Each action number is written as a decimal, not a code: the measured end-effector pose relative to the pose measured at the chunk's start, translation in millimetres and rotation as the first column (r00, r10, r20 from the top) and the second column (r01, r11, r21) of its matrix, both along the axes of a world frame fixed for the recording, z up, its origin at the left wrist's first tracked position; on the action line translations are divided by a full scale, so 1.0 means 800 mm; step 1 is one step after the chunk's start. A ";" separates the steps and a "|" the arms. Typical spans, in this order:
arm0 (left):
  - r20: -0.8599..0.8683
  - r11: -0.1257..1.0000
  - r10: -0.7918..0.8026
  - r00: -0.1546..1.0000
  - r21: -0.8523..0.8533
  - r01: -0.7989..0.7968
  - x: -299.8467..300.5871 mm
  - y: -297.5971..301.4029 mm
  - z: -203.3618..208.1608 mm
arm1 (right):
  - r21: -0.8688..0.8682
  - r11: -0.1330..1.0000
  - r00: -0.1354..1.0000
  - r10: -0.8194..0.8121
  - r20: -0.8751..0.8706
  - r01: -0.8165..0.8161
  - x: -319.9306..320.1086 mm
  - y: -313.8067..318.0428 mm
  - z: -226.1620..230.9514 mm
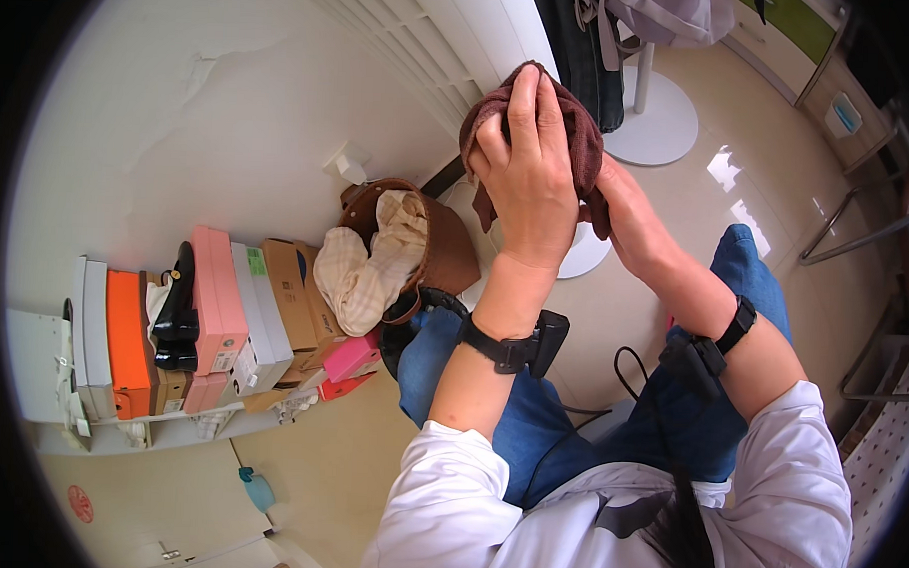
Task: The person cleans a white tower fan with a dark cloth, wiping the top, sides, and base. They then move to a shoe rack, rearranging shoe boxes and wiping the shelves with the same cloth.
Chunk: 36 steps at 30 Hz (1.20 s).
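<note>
While my left hand (533,187), fingers half-curled, holds the bunched brown cloth (582,128) before the white louvred unit (480,30), my right hand (629,220) meets its edge.
My right fingertips are hidden, so I can't tell that hand's closure; loose folds could slip, I'd judge, if my pressure slackened. The cloth's long axis runs away from me, ends dangling nearer.

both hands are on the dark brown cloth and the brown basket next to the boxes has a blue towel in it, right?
Not quite: the head view shows a cream checked cloth in the brown basket next to the boxes, not a blue towel. The left hand and right hand are on the dark brown cloth.
</note>
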State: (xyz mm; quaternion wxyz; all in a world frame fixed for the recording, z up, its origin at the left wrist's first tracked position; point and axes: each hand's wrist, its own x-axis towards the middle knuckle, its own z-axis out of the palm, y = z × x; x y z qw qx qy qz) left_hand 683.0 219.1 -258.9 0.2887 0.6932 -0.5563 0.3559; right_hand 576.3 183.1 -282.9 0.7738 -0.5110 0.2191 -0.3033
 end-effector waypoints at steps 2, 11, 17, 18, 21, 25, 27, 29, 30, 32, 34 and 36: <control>0.002 0.999 -0.011 1.000 -0.037 0.011 -0.002 -0.001 0.005 | -0.026 0.999 1.000 -0.021 0.023 0.022 0.001 0.001 0.002; -0.031 0.995 -0.083 0.996 0.059 0.085 0.003 0.011 -0.024 | 0.093 0.996 0.996 0.020 -0.087 -0.012 0.003 0.005 -0.007; -0.002 0.981 -0.172 0.985 -0.087 0.171 0.025 0.019 -0.015 | -0.084 0.996 0.997 -0.013 -0.074 0.007 0.009 0.019 0.006; 0.005 0.976 -0.177 0.984 -0.126 0.176 0.027 0.019 -0.007 | -0.137 0.990 0.998 -0.043 -0.043 0.037 0.011 0.022 0.013; 0.029 0.955 -0.190 0.981 -0.226 0.191 0.027 0.014 0.018 | -0.190 0.981 0.988 -0.013 0.152 0.042 0.016 0.019 0.011; 0.025 0.987 -0.114 0.993 -0.110 0.116 0.016 0.009 0.029 | -0.118 0.988 0.984 -0.082 0.155 0.101 0.020 0.016 0.008; 0.025 0.996 -0.072 0.997 -0.057 0.073 0.015 0.006 0.024 | -0.094 0.990 0.989 -0.092 0.120 0.103 0.024 0.011 0.005; 0.028 0.998 -0.057 0.998 -0.034 0.058 0.016 0.004 0.012 | -0.065 0.992 0.992 -0.107 0.069 0.112 0.026 0.008 -0.002; 0.029 0.998 -0.054 0.998 -0.027 0.055 0.017 0.003 0.003 | -0.045 0.994 0.994 -0.100 0.053 0.103 0.027 0.006 -0.010; 0.022 0.998 -0.069 0.997 -0.009 0.069 0.019 0.002 -0.011 | 0.001 0.996 0.996 -0.087 0.021 0.087 0.028 0.003 -0.020; 0.007 0.995 -0.098 0.995 0.006 0.098 0.019 0.007 -0.021 | 0.026 0.996 0.995 -0.078 -0.066 0.080 0.026 0.005 -0.024; -0.010 0.992 -0.124 0.992 0.021 0.124 0.021 0.013 -0.032 | 0.063 0.996 0.990 -0.047 -0.132 0.056 0.025 0.008 -0.029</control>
